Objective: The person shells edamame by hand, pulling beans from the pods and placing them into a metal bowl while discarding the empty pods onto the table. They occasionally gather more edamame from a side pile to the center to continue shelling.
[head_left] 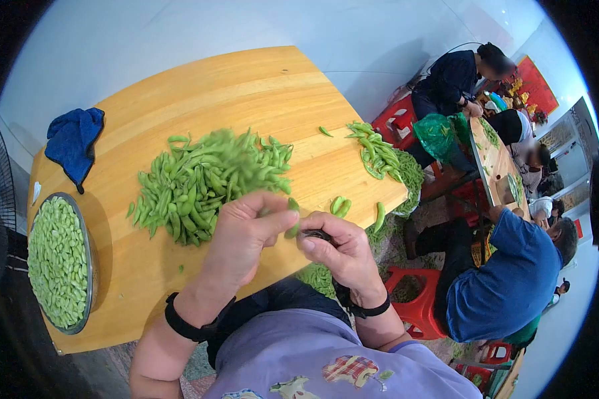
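My left hand (236, 239) pinches a green soybean pod (293, 218) between thumb and fingers, just in front of the pile. Right beside it, my right hand (339, 253) is closed around a small dark metal tool (318, 234), mostly hidden by the fingers, and I cannot tell its kind. The pod's end comes close to this tool. Beyond my hands spreads a big heap of soybean pods (193, 186), blurred at its upper right. A few loose pods (340, 207) lie right of my hands, near the table's edge.
A metal bowl (91, 266) full of shelled beans stands at the wooden table's (246, 80) left, below a blue cloth (75, 143). A smaller pod pile (379, 153) lies at the right corner. Several people sit at another table (489, 159); one in blue uses a red stool (412, 289).
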Action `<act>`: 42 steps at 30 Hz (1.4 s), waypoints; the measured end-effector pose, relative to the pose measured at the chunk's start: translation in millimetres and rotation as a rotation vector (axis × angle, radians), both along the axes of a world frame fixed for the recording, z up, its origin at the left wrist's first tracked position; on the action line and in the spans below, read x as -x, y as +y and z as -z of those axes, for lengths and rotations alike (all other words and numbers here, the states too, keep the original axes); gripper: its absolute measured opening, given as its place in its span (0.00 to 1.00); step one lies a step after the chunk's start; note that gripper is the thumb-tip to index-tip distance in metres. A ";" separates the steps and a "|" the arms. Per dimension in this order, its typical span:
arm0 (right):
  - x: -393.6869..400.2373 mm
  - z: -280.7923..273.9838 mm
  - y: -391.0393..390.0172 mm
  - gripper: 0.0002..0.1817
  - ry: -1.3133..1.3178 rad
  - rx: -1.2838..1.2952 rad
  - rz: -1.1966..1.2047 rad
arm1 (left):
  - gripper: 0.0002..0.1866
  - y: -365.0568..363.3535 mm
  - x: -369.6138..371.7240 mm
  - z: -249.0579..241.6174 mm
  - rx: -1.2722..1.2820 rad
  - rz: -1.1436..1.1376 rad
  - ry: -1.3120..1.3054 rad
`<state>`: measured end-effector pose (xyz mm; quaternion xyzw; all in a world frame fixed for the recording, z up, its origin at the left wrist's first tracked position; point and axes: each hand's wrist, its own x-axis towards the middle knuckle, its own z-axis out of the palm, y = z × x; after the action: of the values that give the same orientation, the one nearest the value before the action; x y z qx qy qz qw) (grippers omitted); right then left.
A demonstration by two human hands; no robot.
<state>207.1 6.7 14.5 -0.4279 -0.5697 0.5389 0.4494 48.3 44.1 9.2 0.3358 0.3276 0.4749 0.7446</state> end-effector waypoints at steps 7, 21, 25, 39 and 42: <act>-2.0 4.2 -1.8 0.08 -0.056 -0.052 0.042 | 0.04 -4.8 -4.7 -1.6 -0.050 -0.033 0.083; -11.8 -4.1 -5.0 0.06 0.404 0.437 -0.085 | 0.06 -2.0 3.4 15.6 0.181 0.411 -0.276; 0.8 -13.2 -15.6 0.06 -0.374 -0.126 0.185 | 0.05 -15.4 -8.9 14.2 -0.145 0.126 0.226; 10.2 11.4 -22.2 0.07 -0.502 -0.480 0.274 | 0.05 -46.5 -33.6 36.5 0.237 -0.062 -0.319; 11.9 18.7 -16.6 0.08 -0.647 -0.622 0.321 | 0.06 -43.1 -33.1 26.7 0.316 -0.082 -0.389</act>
<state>195.2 -9.9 -4.2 -0.5014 -0.7414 0.1059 0.4333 81.4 1.0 -17.4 0.1039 0.2618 0.5031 0.8171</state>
